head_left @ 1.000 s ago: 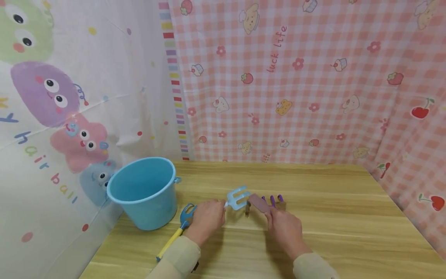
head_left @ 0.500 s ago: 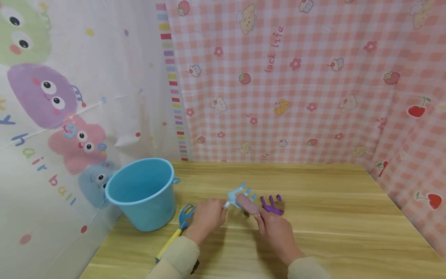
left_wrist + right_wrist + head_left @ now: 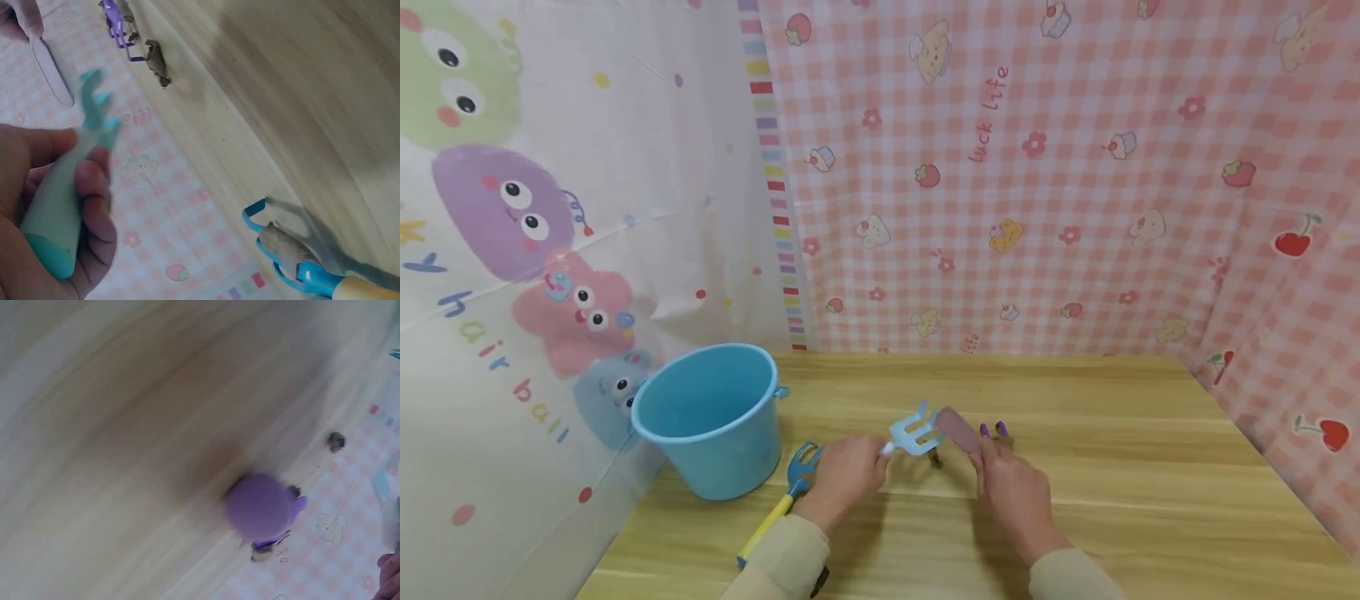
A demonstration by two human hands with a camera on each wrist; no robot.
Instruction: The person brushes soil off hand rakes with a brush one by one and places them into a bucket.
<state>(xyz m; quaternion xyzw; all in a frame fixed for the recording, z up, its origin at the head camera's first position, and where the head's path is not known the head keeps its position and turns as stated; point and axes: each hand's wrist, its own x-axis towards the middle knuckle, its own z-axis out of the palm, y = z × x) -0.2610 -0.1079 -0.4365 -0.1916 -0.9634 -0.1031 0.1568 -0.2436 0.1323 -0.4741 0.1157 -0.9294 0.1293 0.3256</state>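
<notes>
My left hand [image 3: 850,475] grips a light blue garden hand fork [image 3: 913,435], its fingers wrapped round the pale handle in the left wrist view. The tines point away and right, raised over the table. My right hand [image 3: 1015,493] holds a flat pinkish paddle [image 3: 958,430], like a small brush, by its near end. Its tip is right beside the fork's tines. Below them on the table lies a small brown clump [image 3: 934,457]. Beyond the right hand is a purple hand fork [image 3: 115,22], largely hidden by that hand in the head view.
A light blue bucket [image 3: 711,454] stands at the back left. By the left forearm lies a blue claw rake with a yellow handle [image 3: 767,527]; a brown lump [image 3: 284,242] sits at its tines. Patterned cloths [image 3: 970,208] hang behind and beside the wooden table [image 3: 1150,467].
Half a second ago the pinkish paddle overlapped the fork's tines; now it is back to their right, with the right hand nearer the purple fork. The left hand keeps its grip.
</notes>
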